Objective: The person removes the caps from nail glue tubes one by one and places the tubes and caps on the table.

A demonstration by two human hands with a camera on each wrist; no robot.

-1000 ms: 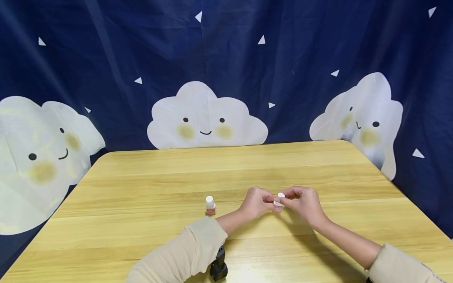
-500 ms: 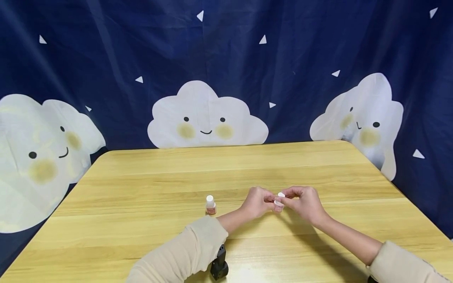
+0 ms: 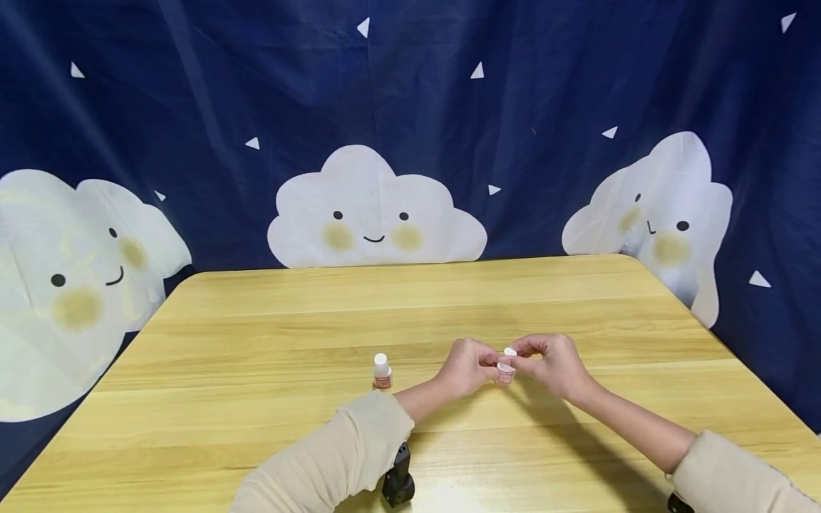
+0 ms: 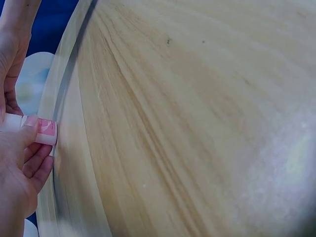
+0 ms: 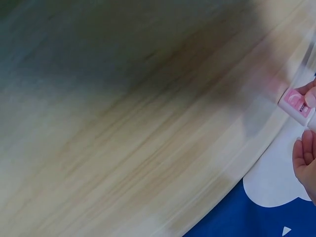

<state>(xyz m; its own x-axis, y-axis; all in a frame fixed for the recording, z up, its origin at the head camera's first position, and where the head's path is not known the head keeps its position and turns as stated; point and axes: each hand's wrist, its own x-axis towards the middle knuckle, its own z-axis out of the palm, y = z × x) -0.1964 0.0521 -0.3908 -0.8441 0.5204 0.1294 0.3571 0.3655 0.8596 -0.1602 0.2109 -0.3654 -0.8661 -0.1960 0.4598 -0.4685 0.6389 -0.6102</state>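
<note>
Both hands meet at a small white bottle (image 3: 506,374) with a pink label, right of the table's middle. Thumb and fingers of my left hand (image 3: 471,368) hold the bottle's body; in the left wrist view the thumb lies across the pink label (image 4: 47,127). My right hand (image 3: 553,365) pinches the white cap (image 3: 509,352) from the other side, its fingers covering part of it. A second small bottle (image 3: 383,372), with a white cap and a reddish label, stands upright on the table beyond the left forearm.
The wooden table (image 3: 288,342) spreads around the hands, its far edge against a dark blue curtain (image 3: 423,85) printed with clouds. A black wrist device (image 3: 398,481) sits under the left sleeve (image 3: 327,452).
My right hand and forearm have shifted very slightly upward, still at the cap. The left hand keeps its hold on the bottle, and the second bottle stays in place.
</note>
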